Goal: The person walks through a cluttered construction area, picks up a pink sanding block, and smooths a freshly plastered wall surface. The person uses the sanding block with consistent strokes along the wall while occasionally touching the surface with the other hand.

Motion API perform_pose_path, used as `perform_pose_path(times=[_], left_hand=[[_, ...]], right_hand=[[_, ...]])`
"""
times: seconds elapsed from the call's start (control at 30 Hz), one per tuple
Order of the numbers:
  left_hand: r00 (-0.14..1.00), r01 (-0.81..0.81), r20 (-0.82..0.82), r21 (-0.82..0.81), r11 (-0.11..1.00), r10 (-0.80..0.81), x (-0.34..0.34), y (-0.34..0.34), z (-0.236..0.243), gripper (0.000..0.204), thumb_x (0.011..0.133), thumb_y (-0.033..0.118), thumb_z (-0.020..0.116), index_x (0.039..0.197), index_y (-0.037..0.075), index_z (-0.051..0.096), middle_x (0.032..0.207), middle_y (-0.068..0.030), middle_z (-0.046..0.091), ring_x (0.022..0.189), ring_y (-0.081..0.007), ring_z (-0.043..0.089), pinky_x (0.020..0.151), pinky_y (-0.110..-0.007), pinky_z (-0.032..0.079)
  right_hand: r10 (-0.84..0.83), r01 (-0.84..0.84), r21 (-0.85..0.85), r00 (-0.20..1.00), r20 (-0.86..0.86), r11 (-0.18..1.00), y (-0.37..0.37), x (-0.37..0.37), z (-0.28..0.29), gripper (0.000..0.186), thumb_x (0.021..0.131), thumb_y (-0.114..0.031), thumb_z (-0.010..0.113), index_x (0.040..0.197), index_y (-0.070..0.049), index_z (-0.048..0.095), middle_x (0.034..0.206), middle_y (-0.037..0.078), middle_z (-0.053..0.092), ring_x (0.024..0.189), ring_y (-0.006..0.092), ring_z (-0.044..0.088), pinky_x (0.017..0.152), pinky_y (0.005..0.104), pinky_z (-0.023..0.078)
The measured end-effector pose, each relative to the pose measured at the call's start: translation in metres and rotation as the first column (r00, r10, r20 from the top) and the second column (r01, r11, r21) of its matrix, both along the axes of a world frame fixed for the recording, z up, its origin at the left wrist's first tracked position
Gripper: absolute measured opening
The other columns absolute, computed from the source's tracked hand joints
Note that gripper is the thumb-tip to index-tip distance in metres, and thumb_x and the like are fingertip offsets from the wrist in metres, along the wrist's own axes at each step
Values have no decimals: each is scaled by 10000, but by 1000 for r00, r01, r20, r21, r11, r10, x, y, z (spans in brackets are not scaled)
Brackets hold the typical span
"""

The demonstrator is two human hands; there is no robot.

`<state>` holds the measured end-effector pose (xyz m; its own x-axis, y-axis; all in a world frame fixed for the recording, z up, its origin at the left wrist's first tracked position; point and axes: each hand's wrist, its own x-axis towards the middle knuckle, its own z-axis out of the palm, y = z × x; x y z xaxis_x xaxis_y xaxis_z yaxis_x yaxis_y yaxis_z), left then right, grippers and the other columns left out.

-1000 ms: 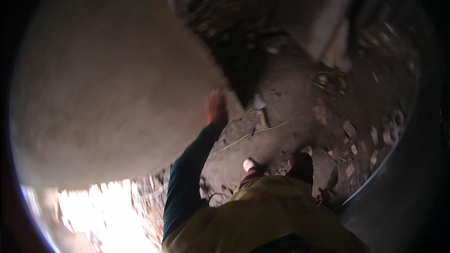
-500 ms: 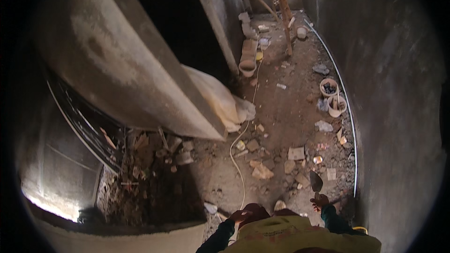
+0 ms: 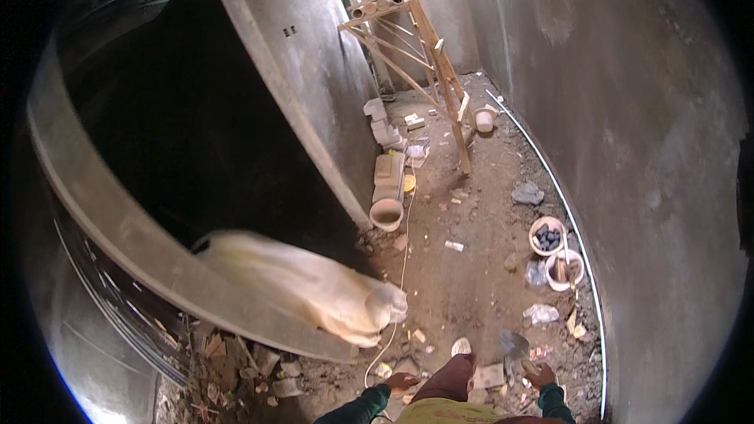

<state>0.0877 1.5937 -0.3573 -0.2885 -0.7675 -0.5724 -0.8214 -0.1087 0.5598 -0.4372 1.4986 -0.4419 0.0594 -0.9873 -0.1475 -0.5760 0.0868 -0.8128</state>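
Doorway wall: the grey plastered wall (image 3: 314,86) with its dark opening fills your left side; take it as the landmark for what follows.
Sack: a pale, blurred sack (image 3: 314,286) hangs at the near foot of that wall, over the rubble.
Trestle: a wooden trestle (image 3: 424,55) stands at the far end of the wall, legs splayed on the dirt floor.
Buckets: two white buckets (image 3: 554,251) sit well across the floor from the wall, against the opposite side; another round tub (image 3: 386,213) lies right at the wall's base.
Cord: a thin white cord (image 3: 402,267) runs along the floor beside the wall towards you.
Right hand: your right hand (image 3: 540,375) is wrapped around the handle of a trowel (image 3: 514,344), blade raised, far from the wall.
Left hand: your left hand (image 3: 402,381) is near the cord's end; you cannot tell how its fingers sit.
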Motion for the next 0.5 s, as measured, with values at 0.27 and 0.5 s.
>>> perform_pose_path(times=[0.27,0.5], left_hand=[[978,-203,-78,-166,965,192,37,-387,144,558,1054,499,663,1412,71,681,1296,-210,750,1160,-364,733,999,-466,568],[887,-372,-396,-309,875,237,33,-651,175,600,1061,475,677,1430,2,645,1306,-209,751,1187,-325,740,998,-416,572]], right_hand=[[-677,327,625,562,475,709,-169,-28,-25,601,927,-242,821,1354,-98,423,821,169,682,598,291,688,431,504,600],[-533,464,281,803,267,840,-433,-24,-37,346,987,-321,751,1101,-37,591,717,108,650,478,226,607,398,418,566]])
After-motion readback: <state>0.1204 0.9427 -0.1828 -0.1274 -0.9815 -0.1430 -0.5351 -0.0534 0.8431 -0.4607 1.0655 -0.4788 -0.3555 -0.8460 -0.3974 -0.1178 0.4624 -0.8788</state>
